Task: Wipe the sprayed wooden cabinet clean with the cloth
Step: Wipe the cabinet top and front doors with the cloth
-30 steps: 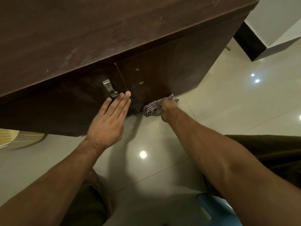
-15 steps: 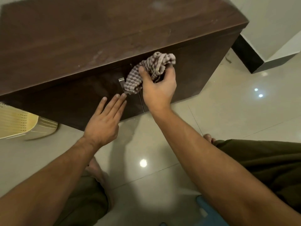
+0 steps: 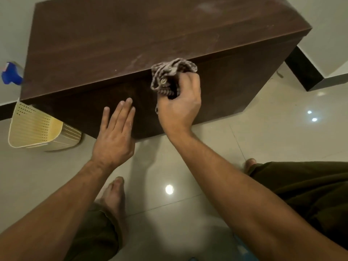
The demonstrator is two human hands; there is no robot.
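Glossy pale tiled floor [image 3: 273, 147] all around, spotted with bright light reflections. Standing on it, a large dark brown wooden cabinet [image 3: 131, 34], broad top facing up with faint pale smears near its front edge and far right corner; front face in shadow, detail there hard to make out. Dark skirting [image 3: 303, 70] along the wall at right.

Lower right, a leg in dark olive fabric [image 3: 305, 189]; lower left, a bare foot [image 3: 113, 196] flat on the tiles.

Left of the cabinet, a cream perforated plastic basket [image 3: 35, 127] on the floor, just beside the cabinet's lower left corner. Further up at the left edge, a blue spray nozzle [image 3: 11, 75], partly cut off.

Left hand [image 3: 114, 136] stretched flat toward the cabinet front, fingers [image 3: 124, 110] straight and pressed close together, tips at or against the dark panel; contact not certain.

Right hand [image 3: 180, 108] raised at the cabinet's upper front edge, fingers curled tightly round a bunched checked cloth [image 3: 169, 76]. Cloth wadded up above the knuckles, sitting at the front edge where top meets front, slightly right of centre.
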